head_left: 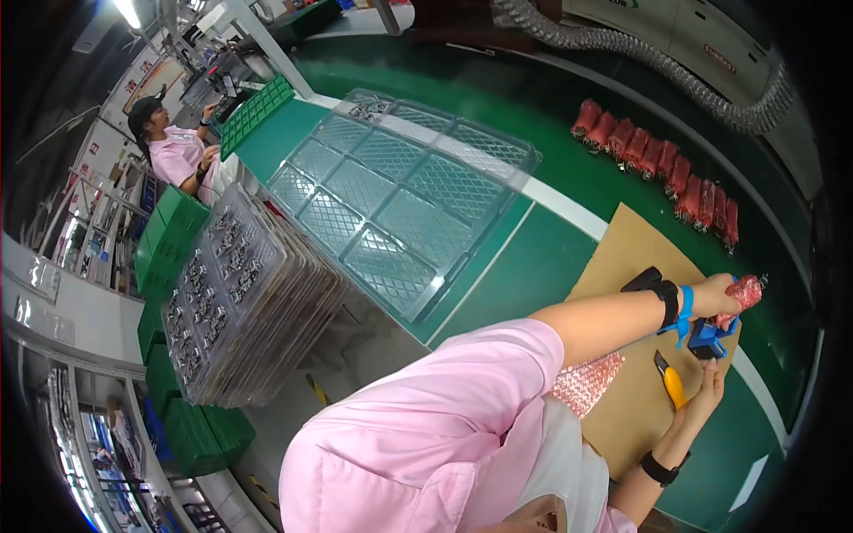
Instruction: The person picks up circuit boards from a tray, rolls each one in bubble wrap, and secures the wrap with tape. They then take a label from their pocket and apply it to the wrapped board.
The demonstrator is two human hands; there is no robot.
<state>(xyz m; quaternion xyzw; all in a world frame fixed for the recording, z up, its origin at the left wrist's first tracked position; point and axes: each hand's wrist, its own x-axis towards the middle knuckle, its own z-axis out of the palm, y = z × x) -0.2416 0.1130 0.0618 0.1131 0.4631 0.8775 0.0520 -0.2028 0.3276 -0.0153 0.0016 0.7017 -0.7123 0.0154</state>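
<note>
My left hand (pixel 711 296) is closed around a red bubble-wrapped bundle (pixel 747 291), over a blue tape dispenser (pixel 708 341). The fingers of my right hand (pixel 706 391) meet the dispenser's near end and seem to grip it; the fingertips are partly hidden. Close to my right hand, a yellow utility knife (pixel 673 384) with a dark tip lies on a brown cardboard sheet (pixel 613 258). A piece of pink bubble wrap (pixel 589 384) lies on the cardboard near my body. A black object (pixel 641 280) is partly covered by my left forearm, which wears a blue wrist strap.
A row of several red wrapped bundles (pixel 653 160) lies on the green bench. Clear plastic trays (pixel 391 195) rest to the left. Stacked trays of metal parts (pixel 258 293) stand beside green crates (pixel 169 240). Another person (pixel 173 147) works at the far left. A ribbed hose (pixel 640 58) hangs behind.
</note>
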